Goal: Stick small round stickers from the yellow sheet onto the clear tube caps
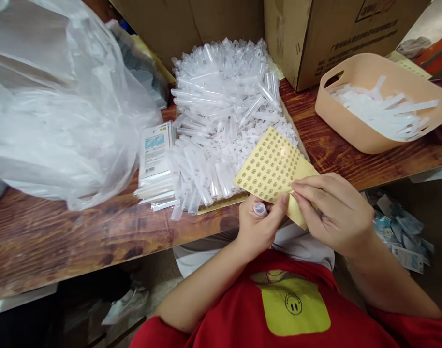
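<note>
A yellow sheet of small round stickers (pixel 270 166) is held in front of me, tilted over the near right corner of a heap of translucent plastic tubes (pixel 224 111). My left hand (pixel 255 227) is closed around one plastic tube (pixel 260 209), whose round end shows above the fingers, and its thumb presses the sheet's lower edge. With thumb and fingertips, my right hand (pixel 333 212) pinches the same sheet near that thumb, where the paper bends. Whether a single sticker is between the right fingertips, I cannot make out.
A peach basket (pixel 351 125) of white strips stands at the right. Packaged cards (pixel 155 154) are stacked left of the heap, beside a large clear plastic bag (pixel 79 121). Cardboard boxes (pixel 289 43) line the back. Small packets (pixel 405 232) lie below the wooden table (pixel 97 232) at right.
</note>
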`<move>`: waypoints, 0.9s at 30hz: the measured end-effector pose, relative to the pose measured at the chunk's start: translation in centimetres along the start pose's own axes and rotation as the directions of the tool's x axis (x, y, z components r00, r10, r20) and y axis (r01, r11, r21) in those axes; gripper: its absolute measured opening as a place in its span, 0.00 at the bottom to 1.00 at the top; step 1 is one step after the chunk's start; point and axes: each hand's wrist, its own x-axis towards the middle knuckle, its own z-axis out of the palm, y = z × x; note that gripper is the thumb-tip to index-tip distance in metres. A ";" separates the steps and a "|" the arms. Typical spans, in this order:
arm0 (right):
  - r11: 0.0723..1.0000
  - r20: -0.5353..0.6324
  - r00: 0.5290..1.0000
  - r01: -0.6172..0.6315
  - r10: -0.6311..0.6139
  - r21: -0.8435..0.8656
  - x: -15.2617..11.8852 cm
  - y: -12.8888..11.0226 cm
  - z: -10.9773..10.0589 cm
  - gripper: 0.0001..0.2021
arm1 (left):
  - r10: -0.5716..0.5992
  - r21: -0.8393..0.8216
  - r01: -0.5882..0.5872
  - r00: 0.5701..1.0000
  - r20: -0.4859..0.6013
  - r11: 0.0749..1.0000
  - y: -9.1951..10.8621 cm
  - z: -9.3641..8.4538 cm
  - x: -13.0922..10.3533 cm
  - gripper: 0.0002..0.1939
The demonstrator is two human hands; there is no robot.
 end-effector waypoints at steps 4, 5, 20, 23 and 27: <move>1.000 0.005 1.000 -0.006 0.006 -0.021 0.0 -0.1 -0.2 0.11 | -0.024 -0.021 0.026 0.996 0.086 0.999 -0.3 0.0 0.0 0.11; 0.999 0.007 1.000 -0.003 0.004 -0.032 0.1 -0.1 -0.3 0.11 | -0.025 -0.031 0.029 0.994 0.109 0.999 -0.3 0.0 0.0 0.11; 0.979 0.251 0.955 0.186 -0.160 -0.084 1.5 0.1 -1.0 0.06 | 0.000 0.016 -0.003 0.979 0.204 1.000 -0.3 -1.1 0.0 0.13; 0.976 0.289 0.943 0.197 -0.163 -0.092 1.6 0.2 -0.9 0.06 | 0.011 0.019 -0.016 0.979 0.202 1.000 -0.5 -1.2 0.1 0.14; 0.976 0.254 0.950 0.204 -0.179 -0.076 1.5 0.5 -0.7 0.05 | 0.022 0.017 -0.026 0.981 0.192 1.000 -0.7 -1.3 0.2 0.14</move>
